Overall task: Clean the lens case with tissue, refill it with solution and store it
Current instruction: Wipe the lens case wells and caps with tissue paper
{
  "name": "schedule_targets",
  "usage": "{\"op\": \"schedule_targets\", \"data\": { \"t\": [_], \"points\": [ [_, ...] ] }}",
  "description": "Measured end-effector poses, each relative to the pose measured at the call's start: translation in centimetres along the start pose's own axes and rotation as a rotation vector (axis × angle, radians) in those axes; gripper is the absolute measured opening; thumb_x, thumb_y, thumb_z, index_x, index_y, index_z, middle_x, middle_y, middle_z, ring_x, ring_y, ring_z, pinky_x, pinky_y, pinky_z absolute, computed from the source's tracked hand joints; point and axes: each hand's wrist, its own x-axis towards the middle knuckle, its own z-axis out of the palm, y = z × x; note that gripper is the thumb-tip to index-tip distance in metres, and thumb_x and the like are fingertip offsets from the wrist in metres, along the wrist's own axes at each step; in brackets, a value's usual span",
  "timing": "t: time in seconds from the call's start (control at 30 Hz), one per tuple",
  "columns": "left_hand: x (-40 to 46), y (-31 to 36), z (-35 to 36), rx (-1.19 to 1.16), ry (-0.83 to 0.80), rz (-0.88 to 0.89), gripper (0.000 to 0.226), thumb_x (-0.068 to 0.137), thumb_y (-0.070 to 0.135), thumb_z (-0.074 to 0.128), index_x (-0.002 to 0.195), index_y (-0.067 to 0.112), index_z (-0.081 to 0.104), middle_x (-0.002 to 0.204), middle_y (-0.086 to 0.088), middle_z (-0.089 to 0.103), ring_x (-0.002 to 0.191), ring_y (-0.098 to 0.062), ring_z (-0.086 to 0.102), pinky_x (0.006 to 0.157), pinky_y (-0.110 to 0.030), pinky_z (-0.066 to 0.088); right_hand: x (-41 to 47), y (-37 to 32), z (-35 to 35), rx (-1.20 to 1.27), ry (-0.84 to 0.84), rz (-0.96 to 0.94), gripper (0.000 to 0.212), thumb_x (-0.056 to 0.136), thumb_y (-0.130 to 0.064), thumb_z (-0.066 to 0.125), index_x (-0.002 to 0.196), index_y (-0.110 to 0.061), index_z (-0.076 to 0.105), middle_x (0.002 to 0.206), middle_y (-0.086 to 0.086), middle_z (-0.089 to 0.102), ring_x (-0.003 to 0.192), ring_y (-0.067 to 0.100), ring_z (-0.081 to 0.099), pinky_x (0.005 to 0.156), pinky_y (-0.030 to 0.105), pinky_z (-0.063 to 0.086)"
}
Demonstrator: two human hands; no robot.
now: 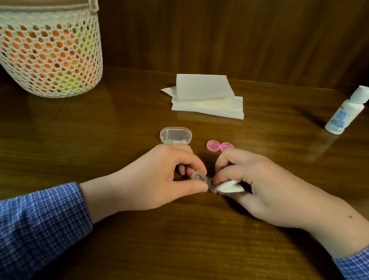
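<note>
1. Dark wood-grain surface (185,249) against wood panelling. Far left, a perforated white basket (41,44) with orange and green contents showing through the holes.

2. Clear lens case (201,179) held just above the surface, near centre, between both hands. Left hand (155,179) pinches its left well, thumb below and forefinger curled over the top; remaining fingers tucked.

3. Right hand (256,185) grips a folded wad of tissue (230,187), fingers curled close round it, its tip pressed at the case's right well.

4. Two pink caps (220,146) lie off the case, side by side, just beyond the right hand. A clear oval box (176,135) sits left of them.

5. Tissue stack (207,95) further back; solution bottle (348,111) upright at far right, cap on, well apart from the hands.

6. Judgement: wiping stage, refill not begun. To do it well: keep the left pinch firm on the rim so the case cannot twist; work the tissue tip round the well's floor and wall; then swap to the other well. Watch for lint left inside before adding solution.
</note>
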Motion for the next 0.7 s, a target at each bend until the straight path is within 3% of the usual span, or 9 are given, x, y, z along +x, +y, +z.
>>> {"op": "schedule_targets", "data": {
  "t": [0.13, 0.23, 0.33, 0.53, 0.7],
  "points": [
    [0.1, 0.3, -0.7, -0.167, 0.035, -0.025, 0.026, 0.084, 0.043, 0.076, 0.108, 0.032, 0.076, 0.100, 0.015, 0.073, 0.093, -0.009, 0.070, 0.079, -0.020, 0.058, 0.0, -0.3, 0.1, 0.132, 0.123, -0.038, 0.015, 0.095, -0.019, 0.070, 0.104, -0.030, 0.076, 0.107, -0.019, 0.058, 0.111, 0.004, 0.057, 0.099, 0.015, 0.043],
    [0.0, 0.7, -0.7, -0.454, 0.063, -0.047, 0.031, 0.080, 0.038, 0.076, 0.108, 0.025, 0.078, 0.104, 0.002, 0.077, 0.098, -0.018, 0.073, 0.086, -0.030, 0.062, 0.1, -0.6, 0.0, 0.233, 0.309, -0.039, 0.012, 0.093, -0.024, 0.068, 0.101, -0.029, 0.076, 0.105, -0.015, 0.061, 0.107, 0.012, 0.061, 0.090, 0.024, 0.051],
    [0.2, 1.2, -0.2, -0.612, 0.117, -0.050, 0.020, 0.085, 0.023, 0.074, 0.105, 0.018, 0.079, 0.097, -0.004, 0.078, 0.088, -0.015, 0.073, 0.074, -0.025, 0.060, 0.3, -1.1, 0.2, 0.265, 0.421, -0.061, 0.016, 0.092, -0.028, 0.066, 0.102, -0.024, 0.078, 0.102, -0.012, 0.062, 0.102, 0.015, 0.062, 0.082, 0.025, 0.053],
    [0.0, 1.4, -0.1, -0.733, 0.096, -0.082, 0.030, 0.084, 0.021, 0.071, 0.108, 0.004, 0.077, 0.097, -0.013, 0.077, 0.086, -0.021, 0.074, 0.075, -0.026, 0.061, 0.5, -1.7, 0.8, 0.307, 0.445, -0.075, 0.015, 0.091, -0.025, 0.068, 0.101, -0.023, 0.079, 0.102, -0.010, 0.064, 0.103, 0.018, 0.064, 0.085, 0.036, 0.056],
    [0.0, 1.8, -0.7, -0.851, 0.029, -0.059, 0.022, 0.088, 0.016, 0.075, 0.108, 0.006, 0.077, 0.100, -0.013, 0.077, 0.086, -0.021, 0.074, 0.076, -0.027, 0.061, 0.0, -1.7, -0.5, 0.516, 0.405, -0.017, 0.014, 0.088, -0.032, 0.072, 0.099, -0.033, 0.080, 0.100, -0.011, 0.072, 0.102, 0.016, 0.068, 0.086, 0.028, 0.057]
  ]
}}
